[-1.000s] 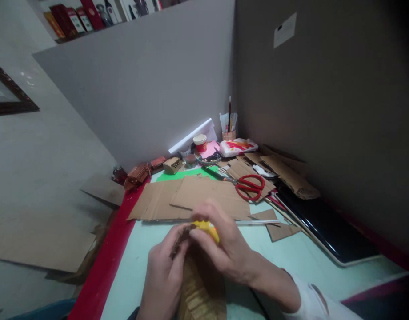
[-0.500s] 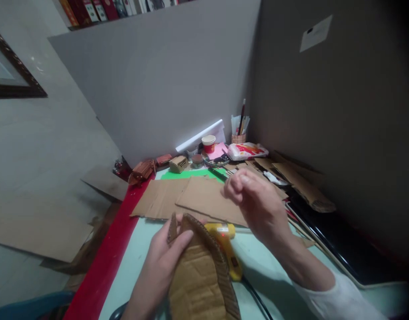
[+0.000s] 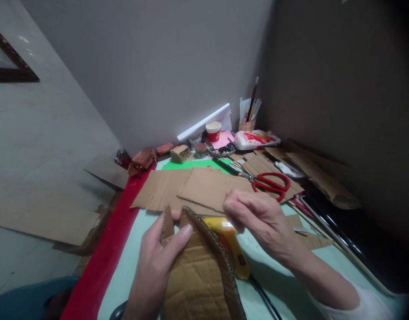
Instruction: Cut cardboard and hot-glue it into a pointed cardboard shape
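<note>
A curved cardboard piece (image 3: 198, 275) with a ribbed, corrugated rim stands at the near edge of the tabletop (image 3: 134, 253), its pointed top tilted away from the camera. The left hand (image 3: 154, 262) has it in a closed grip: the thumb presses on the front face near the top and the fingers wrap behind the left side, where a small flap sticks up. The right hand (image 3: 258, 218) hovers just beside the top of the piece, its fingers loosely curled and pinched together; whether anything sits between the fingertips cannot be told. Under that hand a yellow glue gun (image 3: 233, 249) lies on the tabletop, touching or nearly touching the right rim of the piece, with its black cord (image 3: 262, 295) running toward the near edge.

Beyond the hands, flat cardboard sheets (image 3: 178, 191) cover the middle of the tabletop, over a green sheet (image 3: 191, 164). Red-handled scissors (image 3: 269, 183) lie on cardboard toward the right side. Along the far edge stand a red paper cup (image 3: 213, 131), a holder with brushes (image 3: 248, 120), a white packet (image 3: 256, 139) and small cardboard models (image 3: 142, 160). A red strip (image 3: 104, 253) runs along the left edge.
</note>
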Demonstrator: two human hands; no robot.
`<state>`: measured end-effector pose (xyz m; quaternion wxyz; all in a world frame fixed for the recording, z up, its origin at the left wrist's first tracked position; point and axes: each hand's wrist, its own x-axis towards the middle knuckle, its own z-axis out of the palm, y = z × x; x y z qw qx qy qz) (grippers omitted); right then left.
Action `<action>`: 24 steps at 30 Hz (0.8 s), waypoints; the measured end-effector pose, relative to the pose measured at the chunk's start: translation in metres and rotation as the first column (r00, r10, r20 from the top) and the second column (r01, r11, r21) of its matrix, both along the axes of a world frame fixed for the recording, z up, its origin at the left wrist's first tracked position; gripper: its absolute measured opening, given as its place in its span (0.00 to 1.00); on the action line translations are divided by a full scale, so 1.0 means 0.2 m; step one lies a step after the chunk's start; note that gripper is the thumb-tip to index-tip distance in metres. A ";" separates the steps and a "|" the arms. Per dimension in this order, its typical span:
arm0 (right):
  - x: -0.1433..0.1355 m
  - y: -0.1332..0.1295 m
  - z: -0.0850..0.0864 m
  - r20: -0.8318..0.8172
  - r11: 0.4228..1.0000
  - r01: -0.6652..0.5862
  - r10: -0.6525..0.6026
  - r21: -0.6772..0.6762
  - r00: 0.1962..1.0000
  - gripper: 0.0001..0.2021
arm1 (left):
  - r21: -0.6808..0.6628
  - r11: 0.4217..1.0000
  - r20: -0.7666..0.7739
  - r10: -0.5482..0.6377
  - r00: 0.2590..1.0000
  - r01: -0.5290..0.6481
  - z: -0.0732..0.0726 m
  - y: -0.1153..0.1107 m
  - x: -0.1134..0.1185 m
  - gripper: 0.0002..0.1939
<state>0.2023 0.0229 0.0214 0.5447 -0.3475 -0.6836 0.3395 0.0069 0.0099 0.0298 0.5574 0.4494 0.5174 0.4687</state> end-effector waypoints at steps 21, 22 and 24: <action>-0.05 -0.12 0.01 -0.057 0.953 0.177 -0.168 0.246 0.984 0.19 | 0.888 0.433 -0.272 0.222 0.937 0.155 -0.07 0.01 -0.15 0.19; -0.05 -0.13 0.01 -0.060 0.945 0.151 -0.140 0.292 0.988 0.18 | 0.884 0.406 -0.335 0.202 0.920 0.233 -0.06 0.01 -0.18 0.21; -0.04 -0.13 0.02 -0.084 0.927 0.111 -0.086 0.357 0.993 0.12 | 0.817 0.392 -0.500 0.115 0.858 0.423 -0.04 -0.02 -0.24 0.22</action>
